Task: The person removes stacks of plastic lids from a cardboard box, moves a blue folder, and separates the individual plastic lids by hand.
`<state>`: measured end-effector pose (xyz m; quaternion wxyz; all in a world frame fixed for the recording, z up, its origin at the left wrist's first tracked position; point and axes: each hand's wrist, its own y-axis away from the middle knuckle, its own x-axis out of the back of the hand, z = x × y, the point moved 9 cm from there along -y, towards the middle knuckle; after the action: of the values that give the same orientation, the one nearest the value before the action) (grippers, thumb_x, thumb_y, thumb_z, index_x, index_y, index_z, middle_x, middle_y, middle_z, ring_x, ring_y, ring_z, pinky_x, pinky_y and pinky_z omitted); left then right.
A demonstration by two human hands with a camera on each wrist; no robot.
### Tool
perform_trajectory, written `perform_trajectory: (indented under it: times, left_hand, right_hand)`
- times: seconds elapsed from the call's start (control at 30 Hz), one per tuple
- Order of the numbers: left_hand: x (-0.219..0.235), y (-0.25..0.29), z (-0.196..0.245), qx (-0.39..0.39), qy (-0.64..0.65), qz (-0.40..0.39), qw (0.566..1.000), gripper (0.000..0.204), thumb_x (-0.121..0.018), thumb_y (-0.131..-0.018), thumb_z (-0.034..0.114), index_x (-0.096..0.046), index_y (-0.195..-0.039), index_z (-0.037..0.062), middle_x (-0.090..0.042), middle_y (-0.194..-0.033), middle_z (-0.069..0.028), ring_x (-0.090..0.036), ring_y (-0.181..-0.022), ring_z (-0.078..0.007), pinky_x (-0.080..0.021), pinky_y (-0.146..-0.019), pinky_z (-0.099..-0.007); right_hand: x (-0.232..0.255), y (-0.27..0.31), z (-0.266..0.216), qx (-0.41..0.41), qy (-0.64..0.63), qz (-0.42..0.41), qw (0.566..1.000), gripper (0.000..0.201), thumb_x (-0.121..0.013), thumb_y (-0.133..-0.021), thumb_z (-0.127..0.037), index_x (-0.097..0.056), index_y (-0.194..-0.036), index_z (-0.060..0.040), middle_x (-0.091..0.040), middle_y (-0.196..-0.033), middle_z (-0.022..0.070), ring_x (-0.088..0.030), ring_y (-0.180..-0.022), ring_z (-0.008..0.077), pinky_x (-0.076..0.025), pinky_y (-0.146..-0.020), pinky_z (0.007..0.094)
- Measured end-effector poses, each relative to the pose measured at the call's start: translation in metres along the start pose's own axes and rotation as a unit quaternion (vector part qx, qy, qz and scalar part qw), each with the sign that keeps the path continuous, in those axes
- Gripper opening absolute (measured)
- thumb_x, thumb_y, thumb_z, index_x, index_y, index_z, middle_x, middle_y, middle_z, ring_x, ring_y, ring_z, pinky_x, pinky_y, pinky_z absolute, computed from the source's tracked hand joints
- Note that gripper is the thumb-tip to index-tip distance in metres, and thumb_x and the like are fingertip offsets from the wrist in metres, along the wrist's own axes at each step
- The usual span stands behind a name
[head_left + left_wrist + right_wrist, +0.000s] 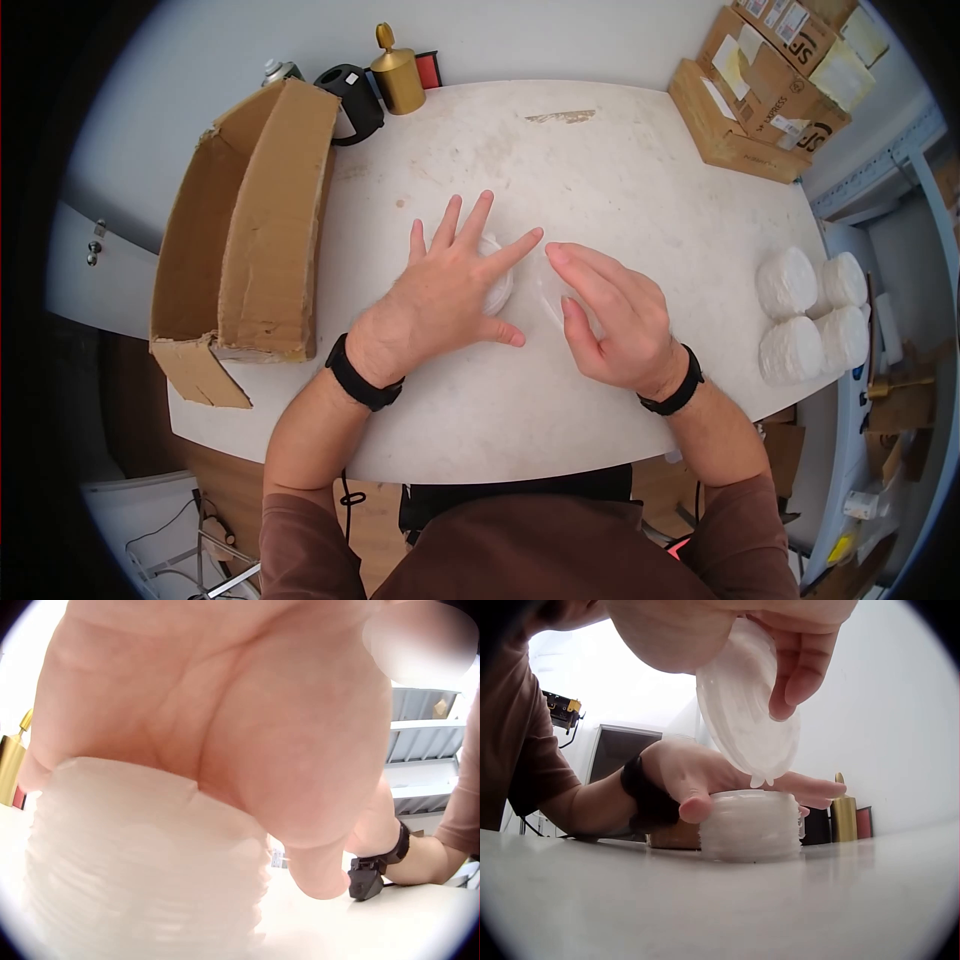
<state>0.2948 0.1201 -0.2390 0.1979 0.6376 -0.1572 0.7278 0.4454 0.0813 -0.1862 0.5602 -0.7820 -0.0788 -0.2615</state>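
A short stack of round, translucent white plastic lids (499, 291) stands on the table, partly hidden under my left hand (445, 290). That hand lies palm down over the stack with its fingers spread wide. In the left wrist view the palm rests against the top of the stack (142, 855), whose layered rims show at the side. My right hand (625, 325) pinches a few more tabbed plastic lids (742, 697) between thumb and fingers. They are tilted nearly upright, just right of the stack in the head view; in the right wrist view their tabs overlap its top edge.
An open cardboard box (275, 220) occupies the table's left side. Behind it stand a black mug-like container (352, 100) and a gold canister (400, 80). Several wrapped white round stacks (787, 283) sit at the right edge, with shipping cartons (760, 90) at the back right.
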Motion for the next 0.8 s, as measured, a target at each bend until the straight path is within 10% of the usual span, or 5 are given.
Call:
perform_trajectory:
  times: [0.13,0.3,0.5,0.8]
  left_hand:
    - [0.018,0.003,0.007,-0.021,-0.033,0.04,0.998,0.137,-0.098,-0.064,0.059,-0.028,-0.174,0.017,-0.016,-0.177,-0.0312,-0.018,-0.163,-0.056,-0.028,-0.122,-0.0781]
    - [0.053,0.007,0.042,-0.114,0.164,0.174,0.964,0.136,-0.102,-0.067,0.033,-0.022,-0.172,-0.0004,-0.025,-0.174,-0.0312,-0.043,-0.151,-0.0496,-0.042,-0.122,-0.0572]
    - [0.049,0.012,0.073,-0.175,0.269,0.168,0.932,0.12,-0.096,-0.072,0.011,-0.028,-0.169,-0.0017,-0.046,-0.15,-0.0281,-0.058,-0.13,-0.0444,-0.058,-0.102,-0.0436]
    - [0.057,0.016,0.064,-0.154,0.304,0.168,0.925,0.116,-0.094,-0.066,0.004,-0.038,-0.167,0.0051,-0.045,-0.152,-0.0227,-0.056,-0.136,-0.043,-0.055,-0.11,-0.046]
  right_hand:
    - [0.002,0.0,0.001,-0.006,0.0,-0.003,1.0,0.061,-0.067,-0.077,0.017,-0.065,-0.136,0.0079,-0.073,-0.126,0.0244,-0.076,-0.086,0.031,-0.061,-0.068,0.0355]
    - [0.009,0.004,0.001,0.001,-0.023,0.008,1.0,0.058,-0.072,-0.079,0.009,-0.064,-0.137,0.0099,-0.072,-0.127,0.0271,-0.076,-0.094,0.0358,-0.062,-0.074,0.0376]
    - [0.016,0.013,-0.002,0.016,-0.06,0.01,0.998,0.054,-0.075,-0.091,-0.01,-0.061,-0.139,0.0121,-0.071,-0.127,0.032,-0.076,-0.102,0.0411,-0.063,-0.08,0.041]
    - [0.017,0.012,-0.001,0.017,-0.1,0.01,0.995,0.07,-0.073,-0.101,-0.024,-0.044,-0.153,0.0143,-0.059,-0.146,0.0383,-0.066,-0.13,0.0498,-0.062,-0.097,0.0447]
